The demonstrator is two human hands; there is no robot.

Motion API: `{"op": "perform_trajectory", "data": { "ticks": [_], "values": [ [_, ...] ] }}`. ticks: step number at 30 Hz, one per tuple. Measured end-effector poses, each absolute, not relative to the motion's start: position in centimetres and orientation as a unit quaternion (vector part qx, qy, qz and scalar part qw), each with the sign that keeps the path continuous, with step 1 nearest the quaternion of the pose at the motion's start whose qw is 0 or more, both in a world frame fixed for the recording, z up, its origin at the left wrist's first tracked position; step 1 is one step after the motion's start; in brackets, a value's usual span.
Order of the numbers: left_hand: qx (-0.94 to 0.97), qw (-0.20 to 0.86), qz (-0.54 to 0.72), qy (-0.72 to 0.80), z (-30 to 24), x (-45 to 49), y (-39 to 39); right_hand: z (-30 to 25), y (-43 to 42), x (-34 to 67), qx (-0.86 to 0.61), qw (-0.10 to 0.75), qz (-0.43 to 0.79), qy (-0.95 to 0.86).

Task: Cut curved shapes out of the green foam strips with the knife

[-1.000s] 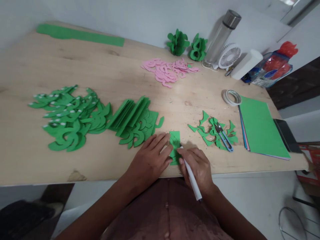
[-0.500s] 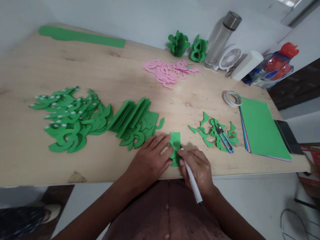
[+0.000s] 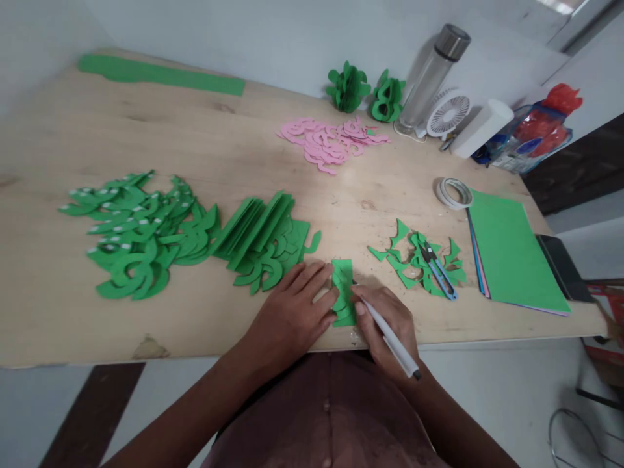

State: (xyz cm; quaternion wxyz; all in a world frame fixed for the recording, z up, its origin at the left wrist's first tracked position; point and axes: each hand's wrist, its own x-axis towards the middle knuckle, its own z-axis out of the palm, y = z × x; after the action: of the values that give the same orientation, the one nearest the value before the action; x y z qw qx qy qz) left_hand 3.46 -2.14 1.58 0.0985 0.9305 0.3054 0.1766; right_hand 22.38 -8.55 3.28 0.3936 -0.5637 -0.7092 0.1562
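Note:
My left hand (image 3: 292, 312) lies flat with fingers stretched out, pressing the left edge of a small green paper rectangle (image 3: 343, 281) near the table's front edge. Gripped in my right hand (image 3: 387, 322) is a white pen (image 3: 390, 338), whose tip rests on that paper. A pile of green folded strips and curved cutouts (image 3: 266, 237) lies just left of my left hand.
A wide heap of green curved cutouts (image 3: 139, 231) sits at the left. Green scraps with blue snips (image 3: 439, 270) lie to the right, then a green paper stack (image 3: 509, 250), a tape roll (image 3: 453, 192), a phone (image 3: 558, 260). Pink cutouts (image 3: 331, 140), two paper flowers (image 3: 365, 91), a bottle (image 3: 429, 75) and a fan (image 3: 446, 112) stand at the back.
The pen's rear end has swung to the right in my right hand while its tip stays on the green paper. My left hand has barely moved.

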Motion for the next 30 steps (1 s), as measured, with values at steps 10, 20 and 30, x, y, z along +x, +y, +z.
{"op": "perform_trajectory", "data": {
  "ticks": [10,20,30],
  "values": [
    [0.931,0.11,0.187,0.294,1.5,3.4,-1.9,3.3,-7.0,21.3,-0.617,0.437,0.265,-0.599],
    [0.927,0.132,0.183,0.299,1.5,3.3,-1.8,2.0,-6.0,21.2,-0.61,0.449,0.288,-0.585],
    [0.922,0.147,0.191,0.302,1.1,3.2,-1.8,2.5,-5.5,21.4,-0.591,0.448,0.277,-0.61]
  ]
}}
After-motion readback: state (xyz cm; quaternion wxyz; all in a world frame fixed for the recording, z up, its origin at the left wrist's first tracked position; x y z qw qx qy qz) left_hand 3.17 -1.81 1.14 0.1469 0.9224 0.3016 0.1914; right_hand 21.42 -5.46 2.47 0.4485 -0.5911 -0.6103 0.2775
